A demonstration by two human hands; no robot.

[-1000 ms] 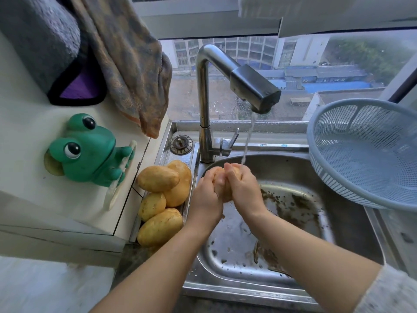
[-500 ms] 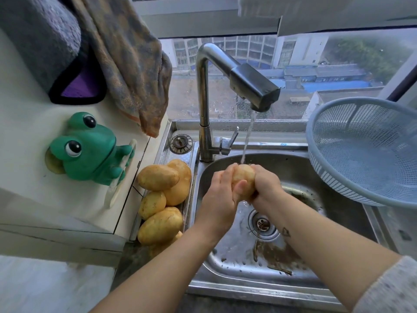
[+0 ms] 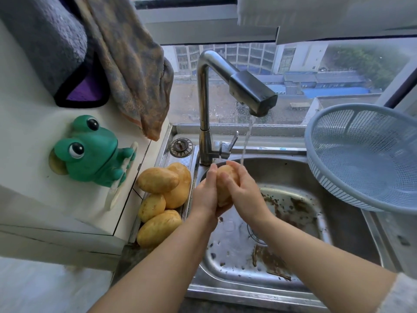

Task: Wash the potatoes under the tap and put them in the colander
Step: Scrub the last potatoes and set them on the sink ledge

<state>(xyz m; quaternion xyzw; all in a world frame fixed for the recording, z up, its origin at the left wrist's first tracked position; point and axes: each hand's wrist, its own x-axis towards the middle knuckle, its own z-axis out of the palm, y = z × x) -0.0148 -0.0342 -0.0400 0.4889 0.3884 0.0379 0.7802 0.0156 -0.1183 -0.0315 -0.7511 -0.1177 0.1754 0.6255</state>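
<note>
Here, left hand (image 3: 205, 195) and right hand (image 3: 244, 193) both clasp one potato (image 3: 226, 177) under the running tap (image 3: 252, 91), above the sink (image 3: 293, 173).

A wide window (image 3: 338, 71) gives soft grey daylight and shows city buildings (image 3: 300, 59) below. On the left is a white tiled surface (image 3: 29, 132) with a green frog figure (image 3: 90, 152) on it, and two towels (image 3: 135, 75) hang above.

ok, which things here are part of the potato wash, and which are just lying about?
Job: held potato, left hand, right hand, tap, sink, colander, potato pile.
Lying about: frog, brown towel, grey cloth, plug.
</note>
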